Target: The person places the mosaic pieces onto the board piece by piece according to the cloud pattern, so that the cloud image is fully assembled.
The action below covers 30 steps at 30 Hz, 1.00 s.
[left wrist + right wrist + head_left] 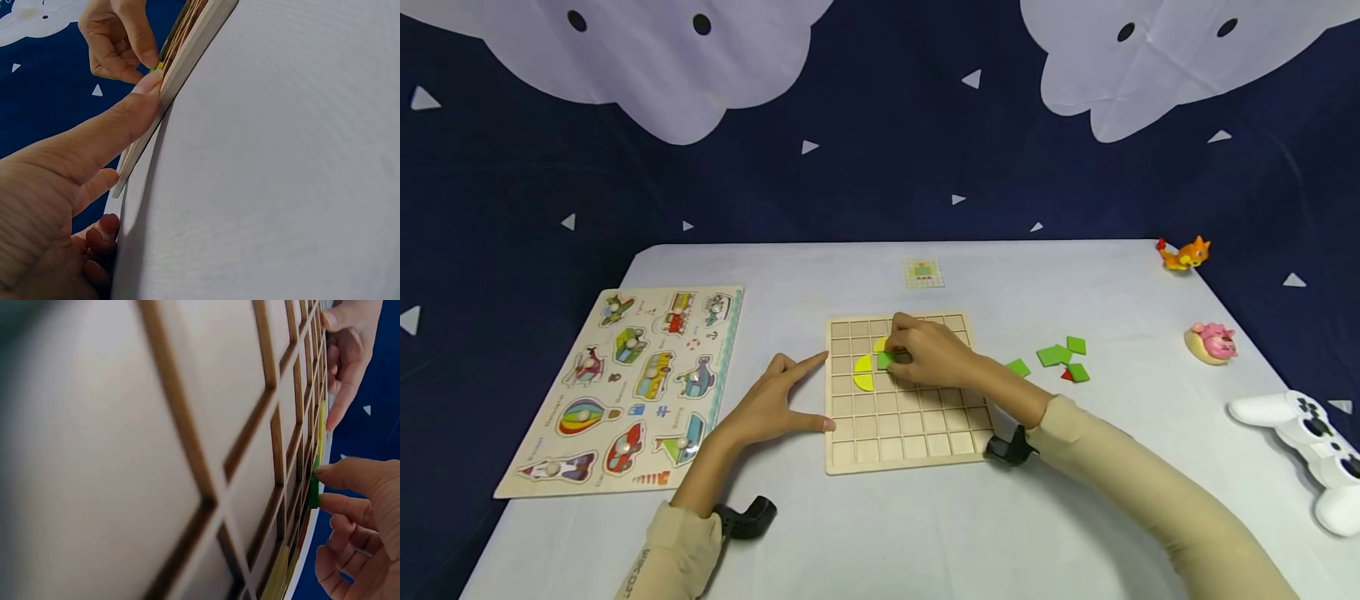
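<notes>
A wooden grid board (865, 452) lies on the white table. Yellow half-round pieces (863, 373) sit in its left part, one partly behind my right hand. My right hand (931, 352) reaches over the board and pinches a green tile (884, 361) between thumb and finger; the right wrist view shows the green tile (315, 489) at the grid's surface, beside a yellow piece (322, 428). My left hand (775, 400) steadies the board's left edge, with thumb and index finger spread and touching it. In the left wrist view the left thumb (119, 125) presses on the rim.
Several green tiles (1052, 356) and a red triangle (1067, 375) lie right of the board. A small pattern card (923, 273) is behind it. A vehicle puzzle board (617, 392) lies left. Toy figures (1212, 342) and a white game controller (1311, 454) are at the right.
</notes>
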Each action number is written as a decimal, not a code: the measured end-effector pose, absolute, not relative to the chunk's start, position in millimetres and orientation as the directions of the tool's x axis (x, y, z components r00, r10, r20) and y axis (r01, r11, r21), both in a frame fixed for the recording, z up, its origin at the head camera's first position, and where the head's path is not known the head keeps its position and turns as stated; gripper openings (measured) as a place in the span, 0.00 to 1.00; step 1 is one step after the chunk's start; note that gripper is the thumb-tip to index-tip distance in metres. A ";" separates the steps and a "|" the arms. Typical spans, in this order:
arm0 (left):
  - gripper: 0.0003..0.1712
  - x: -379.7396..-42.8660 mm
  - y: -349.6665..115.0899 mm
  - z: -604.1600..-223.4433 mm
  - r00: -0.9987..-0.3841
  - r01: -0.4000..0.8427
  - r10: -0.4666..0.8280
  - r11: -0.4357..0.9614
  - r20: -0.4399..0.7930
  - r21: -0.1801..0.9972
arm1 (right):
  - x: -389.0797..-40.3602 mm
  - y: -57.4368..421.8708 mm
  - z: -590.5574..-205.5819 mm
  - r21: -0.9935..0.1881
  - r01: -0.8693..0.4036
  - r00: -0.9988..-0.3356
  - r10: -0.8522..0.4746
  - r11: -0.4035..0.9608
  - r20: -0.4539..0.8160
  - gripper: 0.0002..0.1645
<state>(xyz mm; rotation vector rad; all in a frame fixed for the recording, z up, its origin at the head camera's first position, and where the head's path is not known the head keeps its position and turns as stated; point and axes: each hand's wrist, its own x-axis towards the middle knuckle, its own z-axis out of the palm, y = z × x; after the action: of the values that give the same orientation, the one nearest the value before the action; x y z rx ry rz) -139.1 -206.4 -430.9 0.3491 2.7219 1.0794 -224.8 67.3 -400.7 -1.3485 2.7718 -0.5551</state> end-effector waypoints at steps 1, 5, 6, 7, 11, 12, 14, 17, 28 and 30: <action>0.60 -139.1 -206.3 -430.8 -0.953 0.149 0.288 0.707 -0.089 0.692 | -224.5 67.3 -401.5 -0.317 -0.760 -0.629 -0.764 0.567 0.143 0.12; 0.60 -138.8 -206.1 -430.4 -0.953 0.157 0.291 0.709 -0.083 0.687 | -223.7 66.7 -403.7 -0.356 -0.745 -0.640 -0.754 0.565 0.143 0.10; 0.60 -138.8 -206.0 -430.4 -0.953 0.159 0.291 0.710 -0.080 0.686 | -223.9 66.2 -404.2 -0.376 -0.738 -0.644 -0.751 0.561 0.143 0.09; 0.60 -138.8 -206.0 -430.4 -0.953 0.161 0.292 0.710 -0.078 0.686 | -224.1 65.6 -404.5 -0.399 -0.728 -0.648 -0.748 0.557 0.139 0.08; 0.60 -139.1 -205.8 -430.9 -0.953 0.171 0.295 0.710 -0.068 0.683 | -224.2 62.9 -403.8 -0.460 -0.694 -0.664 -0.740 0.555 0.109 0.06; 0.60 -139.2 -205.8 -431.3 -0.953 0.171 0.295 0.710 -0.068 0.683 | -223.9 62.4 -403.2 -0.459 -0.690 -0.665 -0.740 0.559 0.099 0.06; 0.60 -139.4 -205.9 -432.2 -0.954 0.166 0.292 0.712 -0.072 0.683 | -223.0 61.5 -401.7 -0.432 -0.698 -0.662 -0.745 0.570 0.087 0.07; 0.60 -139.4 -205.9 -433.4 -0.953 0.165 0.292 0.712 -0.075 0.682 | -220.3 62.4 -399.8 -0.339 -0.739 -0.641 -0.763 0.582 0.088 0.11; 0.61 -138.5 -206.0 -433.0 -0.955 0.155 0.286 0.708 -0.078 0.689 | -209.0 117.1 -388.7 -0.327 -0.734 -0.660 -0.739 0.595 0.136 0.15; 0.61 -138.2 -206.2 -432.5 -0.955 0.153 0.284 0.708 -0.080 0.689 | -208.8 132.5 -388.5 -0.347 -0.710 -0.683 -0.719 0.613 0.128 0.16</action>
<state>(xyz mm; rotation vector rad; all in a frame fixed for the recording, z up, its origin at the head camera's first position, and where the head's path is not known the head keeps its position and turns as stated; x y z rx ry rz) -138.2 -206.2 -432.5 0.3534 2.7346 1.0790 -208.8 132.5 -388.5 -1.2406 2.7991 -0.5856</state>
